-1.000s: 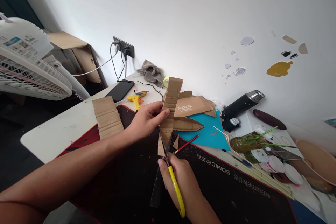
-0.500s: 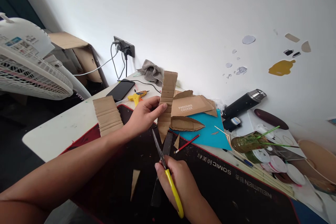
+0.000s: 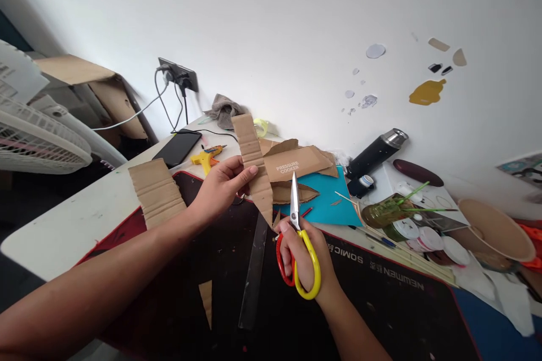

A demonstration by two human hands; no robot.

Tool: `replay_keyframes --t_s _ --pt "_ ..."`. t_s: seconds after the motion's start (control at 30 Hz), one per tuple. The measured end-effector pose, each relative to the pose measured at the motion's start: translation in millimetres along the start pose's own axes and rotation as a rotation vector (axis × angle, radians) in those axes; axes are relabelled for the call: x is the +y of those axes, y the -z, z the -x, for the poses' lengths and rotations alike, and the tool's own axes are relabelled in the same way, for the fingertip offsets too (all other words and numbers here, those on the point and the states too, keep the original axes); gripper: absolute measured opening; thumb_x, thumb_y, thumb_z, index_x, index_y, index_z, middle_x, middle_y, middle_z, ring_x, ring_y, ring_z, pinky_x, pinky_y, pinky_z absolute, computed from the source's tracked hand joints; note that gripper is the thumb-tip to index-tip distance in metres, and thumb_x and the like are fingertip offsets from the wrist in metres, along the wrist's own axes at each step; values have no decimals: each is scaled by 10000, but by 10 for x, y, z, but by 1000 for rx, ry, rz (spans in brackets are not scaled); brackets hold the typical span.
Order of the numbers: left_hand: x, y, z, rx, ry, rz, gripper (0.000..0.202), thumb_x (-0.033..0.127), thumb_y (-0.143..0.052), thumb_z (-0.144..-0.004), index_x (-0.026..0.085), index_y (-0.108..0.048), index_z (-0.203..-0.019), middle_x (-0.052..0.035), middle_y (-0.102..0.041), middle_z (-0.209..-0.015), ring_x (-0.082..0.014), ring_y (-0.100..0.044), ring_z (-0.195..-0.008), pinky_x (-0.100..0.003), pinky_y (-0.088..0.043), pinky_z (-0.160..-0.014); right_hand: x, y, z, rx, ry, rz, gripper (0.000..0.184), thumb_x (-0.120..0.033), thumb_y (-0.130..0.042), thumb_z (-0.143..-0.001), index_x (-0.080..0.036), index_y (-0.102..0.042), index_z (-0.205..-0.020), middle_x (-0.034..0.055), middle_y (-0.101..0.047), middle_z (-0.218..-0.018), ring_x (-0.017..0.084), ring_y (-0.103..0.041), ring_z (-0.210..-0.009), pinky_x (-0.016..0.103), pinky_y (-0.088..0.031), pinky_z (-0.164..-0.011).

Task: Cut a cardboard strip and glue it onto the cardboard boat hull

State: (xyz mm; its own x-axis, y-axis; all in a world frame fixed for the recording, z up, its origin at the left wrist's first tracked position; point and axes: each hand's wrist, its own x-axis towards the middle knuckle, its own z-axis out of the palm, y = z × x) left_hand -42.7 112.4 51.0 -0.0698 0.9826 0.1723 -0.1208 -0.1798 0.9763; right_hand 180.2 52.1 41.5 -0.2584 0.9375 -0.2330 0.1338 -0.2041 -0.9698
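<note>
My left hand pinches a long cardboard strip by its left edge; the lower end of the strip tapers to a point. In my right hand is a pair of scissors with one yellow and one red handle, blades pointing up and together. The right fingertips are close to the strip's pointed tip; whether they touch it I cannot tell. Beneath lies a dark ruler on the black mat. A small cardboard triangle rests to the ruler's left.
A wider cardboard piece lies at the left. Behind are a yellow glue gun, a phone and several cardboard pieces on a blue sheet. A flask, a jar and paint pots stand right. A fan is far left.
The scissors have turned from pointing at the strip to pointing upward, and my right hand has moved right. The strip now leans left at its top. The whole view has shifted right.
</note>
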Motion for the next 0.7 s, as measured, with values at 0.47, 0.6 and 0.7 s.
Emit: replay_keyframes --t_s 0.47,0.6,0.7 --pt "-124 -130 70 51 98 95 513 560 -973 -764 176 -720 -992 -43 -787 -924 -171 -710 -705 -277 -635 -608 77 53 -125 10 72 -45 509 -730 -673 -954 -228 -598 -923 -97 -502 -432 124 -458 -339 227 -395 -387" --pt "-117 -164 108 74 173 115 518 528 -1005 -717 170 -709 -947 -52 -786 -930 -196 -742 -755 -297 -659 -638 117 103 -193 87 89 -20 437 -662 -658 -972 -235 -591 -907 -99 -501 -414 122 -449 -326 221 -379 -381" --pt "-133 -163 125 6 216 132 557 522 -1004 -715 155 -776 -1066 -97 -822 -1025 -242 -774 -844 -327 -676 -677 150 180 -253 155 119 9 419 -646 -654 -978 -239 -596 -902 -104 -490 -405 127 -454 -320 227 -392 -390"
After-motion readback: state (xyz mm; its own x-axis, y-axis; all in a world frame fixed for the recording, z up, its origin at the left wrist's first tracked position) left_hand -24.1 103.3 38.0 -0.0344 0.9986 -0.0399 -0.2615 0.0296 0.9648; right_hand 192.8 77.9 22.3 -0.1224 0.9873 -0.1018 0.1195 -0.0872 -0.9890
